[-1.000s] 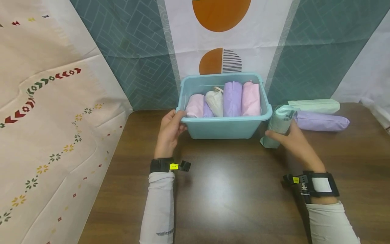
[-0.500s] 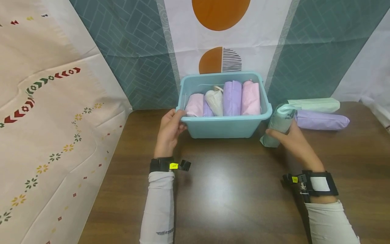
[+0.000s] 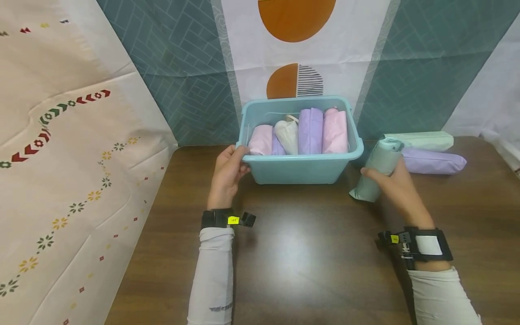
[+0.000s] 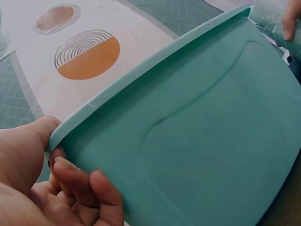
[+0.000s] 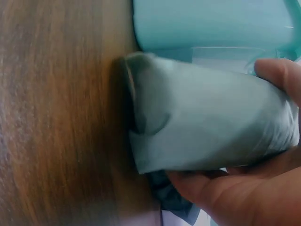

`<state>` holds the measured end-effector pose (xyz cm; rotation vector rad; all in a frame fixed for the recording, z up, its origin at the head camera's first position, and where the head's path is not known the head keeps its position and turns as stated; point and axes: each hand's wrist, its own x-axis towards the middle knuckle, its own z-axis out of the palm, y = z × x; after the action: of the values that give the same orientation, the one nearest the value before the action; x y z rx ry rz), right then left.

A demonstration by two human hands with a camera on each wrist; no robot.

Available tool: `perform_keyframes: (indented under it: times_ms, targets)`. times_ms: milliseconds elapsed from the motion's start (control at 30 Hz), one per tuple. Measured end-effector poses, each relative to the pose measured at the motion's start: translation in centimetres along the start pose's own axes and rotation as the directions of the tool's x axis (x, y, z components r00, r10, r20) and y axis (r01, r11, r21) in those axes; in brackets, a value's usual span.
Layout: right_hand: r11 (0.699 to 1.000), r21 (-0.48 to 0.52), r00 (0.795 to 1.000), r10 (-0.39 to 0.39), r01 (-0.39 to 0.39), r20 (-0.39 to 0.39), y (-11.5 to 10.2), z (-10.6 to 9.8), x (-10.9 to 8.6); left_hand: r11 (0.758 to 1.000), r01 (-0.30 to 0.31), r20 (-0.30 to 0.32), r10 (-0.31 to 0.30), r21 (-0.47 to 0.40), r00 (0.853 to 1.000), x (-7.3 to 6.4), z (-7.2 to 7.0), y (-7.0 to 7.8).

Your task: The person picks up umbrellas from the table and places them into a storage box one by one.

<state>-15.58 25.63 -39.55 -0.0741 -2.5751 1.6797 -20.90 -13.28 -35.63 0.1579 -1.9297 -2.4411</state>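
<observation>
My left hand [image 3: 228,174] pinches the rim at the left corner of a light blue plastic bin [image 3: 298,170]; the left wrist view shows the thumb above the rim and curled fingers below. On the bin's right, my right hand [image 3: 392,183] grips a pale green roll of thin, soft material [image 3: 378,169]. It stands tilted, its top leaning right, and its lower end has a loose flap. In the right wrist view the thumb and fingers lie on opposite sides of the roll [image 5: 207,113]. Whether its base touches the table cannot be told.
Inside the bin stand pink rolls [image 3: 335,132], purple rolls [image 3: 310,131] and a whitish bundle [image 3: 287,135] with a loop. Right of my right hand lie a purple roll [image 3: 434,161] and a pale green roll [image 3: 422,141] on the brown table [image 3: 296,271]. Patterned cloth [image 3: 187,67] hangs behind.
The green roll has turned and shifted slightly right in my right hand, so the pale band at its top is no longer seen as before. The left hand and bin stay put.
</observation>
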Motion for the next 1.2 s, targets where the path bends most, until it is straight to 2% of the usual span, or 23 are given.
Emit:
perform_keyframes:
  times_ms: [167,233,333,433,533,633,867,1200]
  targets:
    - [0.997,0.068,0.997,0.033,-0.028,-0.072,-0.2,-0.2,-0.3,1.0,0.001,0.002,-0.001,-0.004,1.0,0.1,0.1,0.0]
    - [0.986,0.163,0.993,0.031,-0.012,-0.115,-0.5,-0.2,-0.3,1.0,0.003,0.002,-0.003,0.001,1.0,0.0,0.1,0.0]
    - [0.928,0.367,0.982,0.01,0.062,-0.191,-0.9,0.0,-0.1,1.0,0.009,0.002,-0.009,0.014,1.0,0.0,0.0,0.0]
    - [0.84,0.521,0.966,-0.016,0.154,-0.259,-1.2,0.0,0.0,1.0,0.012,0.004,-0.012,0.02,1.0,0.0,0.0,0.0]
    - [0.785,0.59,0.961,-0.021,0.188,-0.277,-1.5,-0.2,-0.2,1.0,0.012,0.005,-0.012,0.013,1.0,0.0,0.0,0.0]
    - [0.759,0.624,0.963,-0.019,0.189,-0.268,-1.7,-0.3,-0.4,1.0,0.011,0.007,-0.011,-0.005,1.0,0.0,0.0,0.0]
    - [0.783,0.593,0.96,-0.02,0.189,-0.279,-2.2,-0.6,-0.8,1.0,0.007,0.009,-0.007,-0.018,1.0,0.0,0.0,0.1]
    - [0.824,0.549,0.956,0.033,0.14,-0.293,-2.9,-0.8,-1.3,1.0,0.008,0.013,-0.008,-0.016,1.0,0.2,0.0,0.0]
